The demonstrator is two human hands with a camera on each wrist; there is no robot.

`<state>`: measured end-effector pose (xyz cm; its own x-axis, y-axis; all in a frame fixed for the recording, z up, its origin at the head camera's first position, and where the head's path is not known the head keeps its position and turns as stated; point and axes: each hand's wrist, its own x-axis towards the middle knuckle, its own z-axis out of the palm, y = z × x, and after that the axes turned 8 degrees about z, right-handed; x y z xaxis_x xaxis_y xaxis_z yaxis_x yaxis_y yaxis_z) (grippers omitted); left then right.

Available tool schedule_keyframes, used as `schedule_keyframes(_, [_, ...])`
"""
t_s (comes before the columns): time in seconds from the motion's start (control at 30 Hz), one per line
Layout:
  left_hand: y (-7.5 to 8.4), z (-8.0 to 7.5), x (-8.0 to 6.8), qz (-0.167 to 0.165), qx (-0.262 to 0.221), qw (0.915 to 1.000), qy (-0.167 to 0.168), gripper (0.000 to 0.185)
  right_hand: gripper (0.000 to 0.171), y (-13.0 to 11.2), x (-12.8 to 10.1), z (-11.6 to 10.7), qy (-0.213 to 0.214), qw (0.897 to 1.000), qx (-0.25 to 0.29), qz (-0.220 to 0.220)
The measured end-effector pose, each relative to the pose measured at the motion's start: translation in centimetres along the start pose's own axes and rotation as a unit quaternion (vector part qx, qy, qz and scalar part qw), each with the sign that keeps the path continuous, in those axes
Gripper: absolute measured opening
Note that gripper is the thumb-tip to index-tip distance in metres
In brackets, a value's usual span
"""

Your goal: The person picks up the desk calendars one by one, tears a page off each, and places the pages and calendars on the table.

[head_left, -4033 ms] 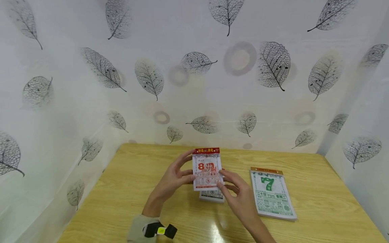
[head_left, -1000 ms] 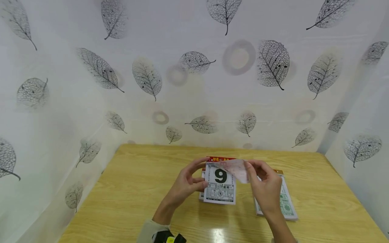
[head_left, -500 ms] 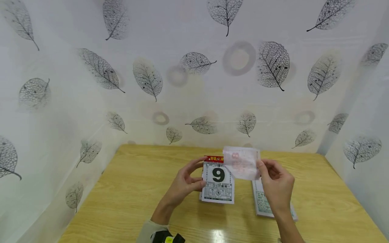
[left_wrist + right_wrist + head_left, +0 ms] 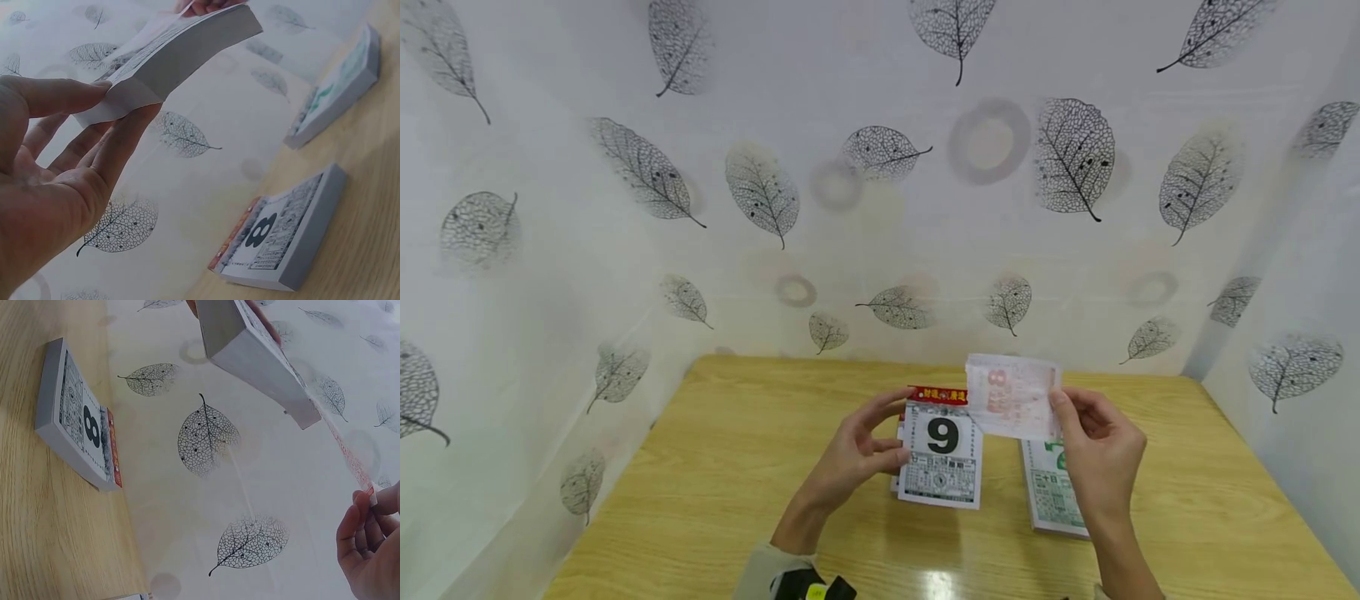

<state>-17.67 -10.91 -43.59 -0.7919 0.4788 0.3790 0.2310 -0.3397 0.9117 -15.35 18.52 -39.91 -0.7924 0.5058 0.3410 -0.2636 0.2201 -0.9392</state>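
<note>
My left hand (image 4: 850, 471) grips the left edge of a thick tear-off calendar (image 4: 942, 467), raised above the table, with a red header and a black 9 on its front page. Thumb and fingers of my right hand (image 4: 1101, 454) pinch the edge of a thin calendar page (image 4: 1011, 396), its red print showing through in reverse. That page overlaps the calendar's upper right corner; whether it is fully torn off I cannot tell. Below the raised calendar lies another one with a black 8 (image 4: 269, 231), mostly hidden in the head view.
A calendar with green print (image 4: 1054, 492) lies on the wooden table (image 4: 760, 433) at the right, partly behind my right hand. Leaf-patterned sheeting (image 4: 910, 250) rises behind the table and along both sides.
Earlier both hands held the calendar showing a red page. My right hand has since peeled that page up and to the right, baring the black 9. My left hand keeps its grip.
</note>
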Motion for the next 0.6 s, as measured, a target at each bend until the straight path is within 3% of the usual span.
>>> schedule_keyframes(0.23, [-0.1, -0.1, 0.1, 0.006, 0.0, 1.0, -0.003, 0.072, 0.018, 0.5, 0.8, -1.3, 0.035, 0.999, -0.007, 0.018])
schedule_keyframes(0.4, [0.3, -1.0, -0.4, 0.012, 0.005, 0.9997, 0.02, 0.073, 0.016, 0.6, 1.9, -3.1, 0.094, 0.992, 0.069, 0.046])
schedule_keyframes(0.5, [0.4, -1.4, -0.5, 0.012, 0.004, 0.9997, 0.02, 0.073, 0.018, 0.7, 2.2, -3.3, 0.082, 0.992, 0.091, 0.043])
schedule_keyframes(0.6, [0.4, -1.6, -0.6, 0.011, 0.004, 0.9997, 0.022, 0.072, 0.02, 0.6, 2.2, -3.1, 0.069, 0.994, 0.08, 0.037])
